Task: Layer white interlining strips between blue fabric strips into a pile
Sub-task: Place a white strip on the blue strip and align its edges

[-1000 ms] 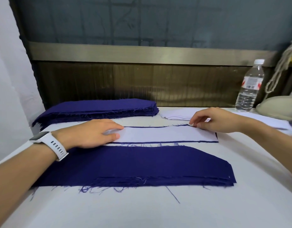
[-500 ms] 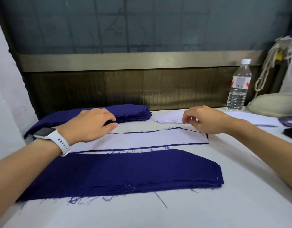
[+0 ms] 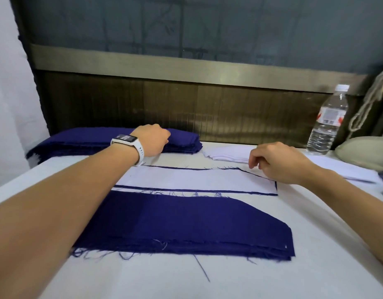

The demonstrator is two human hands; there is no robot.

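While the left hand [image 3: 153,140] lies on the rear stack of blue fabric strips [image 3: 78,141], its grasp impossible to tell, the right hand [image 3: 279,162] hangs loosely curled, holding nothing, above the far right corner of the white interlining strip [image 3: 197,178] laid atop a blue strip [image 3: 186,189]

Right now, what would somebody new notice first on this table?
First the big dark blue fabric pile at the front, with loose threads along its near edge. Just behind lies a white interlining strip on a blue one, and the left grip is at the far blue stack in the back left corner.
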